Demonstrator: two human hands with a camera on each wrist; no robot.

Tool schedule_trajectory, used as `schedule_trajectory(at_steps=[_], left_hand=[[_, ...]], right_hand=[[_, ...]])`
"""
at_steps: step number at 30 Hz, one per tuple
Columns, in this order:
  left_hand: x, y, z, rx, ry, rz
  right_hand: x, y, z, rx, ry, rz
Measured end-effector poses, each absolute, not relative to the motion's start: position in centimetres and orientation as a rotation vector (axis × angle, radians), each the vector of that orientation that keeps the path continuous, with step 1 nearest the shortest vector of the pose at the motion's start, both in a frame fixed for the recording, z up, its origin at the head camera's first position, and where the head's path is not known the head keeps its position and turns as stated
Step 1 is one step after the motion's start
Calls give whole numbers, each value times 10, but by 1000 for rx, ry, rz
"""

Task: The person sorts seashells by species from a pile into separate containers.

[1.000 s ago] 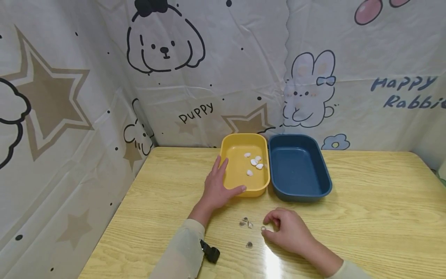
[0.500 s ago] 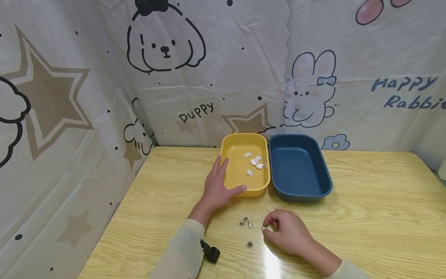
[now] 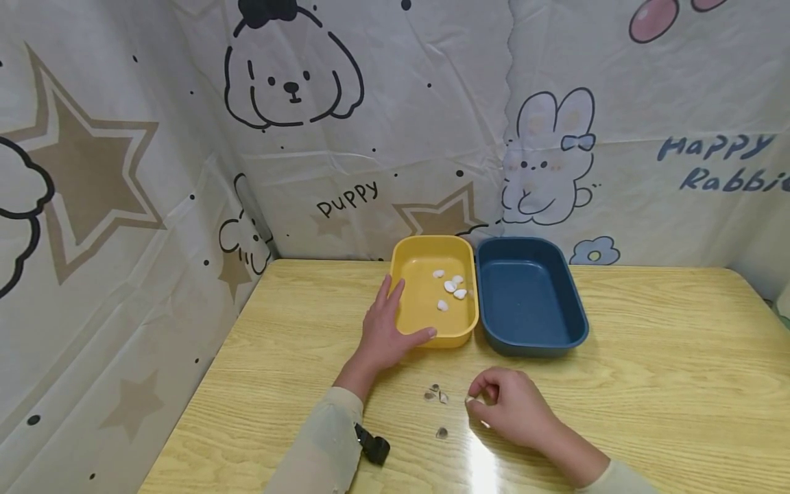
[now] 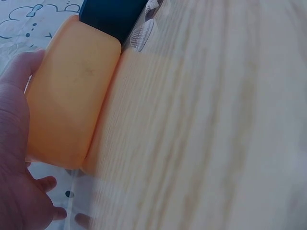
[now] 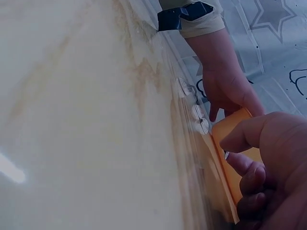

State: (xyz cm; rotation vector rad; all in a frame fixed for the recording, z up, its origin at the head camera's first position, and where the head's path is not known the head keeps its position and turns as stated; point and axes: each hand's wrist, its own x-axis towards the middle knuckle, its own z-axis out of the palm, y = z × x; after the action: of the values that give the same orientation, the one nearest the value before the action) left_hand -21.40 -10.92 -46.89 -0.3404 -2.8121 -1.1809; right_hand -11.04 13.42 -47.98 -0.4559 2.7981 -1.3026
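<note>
My left hand (image 3: 385,333) rests on the near left corner of a yellow bin (image 3: 410,322), thumb on the near rim and fingers spread along the left side. Inside the bin lie several white shells (image 3: 450,287). My right hand (image 3: 515,408) is over the table in front of the bins, pinching a small seashell (image 5: 226,155) between thumb and index finger; most of it is hidden. To its left, a few small brownish shells (image 3: 429,396) lie grouped on the table, with one separate shell (image 3: 441,433) nearer me. A ribbed shell (image 4: 142,35) shows in the left wrist view.
A dark blue bin (image 3: 531,295) stands right beside the yellow one. Both are on a wood-grain table (image 3: 666,357), with a printed cloth (image 3: 370,137) hanging behind and to the left. A black strap (image 3: 372,446) is on the left sleeve.
The right thumb and index finger have closed on the shell that lay at their tips, and the hand has shifted very slightly. The left hand and both bins have stayed put.
</note>
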Motion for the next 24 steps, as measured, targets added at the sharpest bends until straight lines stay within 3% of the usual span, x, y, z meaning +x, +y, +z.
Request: schedule_trajectory(at_steps=[24], left_hand=[[-215, -110, -470, -355, -2816, -1172]], right_hand=[[-114, 142, -446, -489, 2830, -1455]])
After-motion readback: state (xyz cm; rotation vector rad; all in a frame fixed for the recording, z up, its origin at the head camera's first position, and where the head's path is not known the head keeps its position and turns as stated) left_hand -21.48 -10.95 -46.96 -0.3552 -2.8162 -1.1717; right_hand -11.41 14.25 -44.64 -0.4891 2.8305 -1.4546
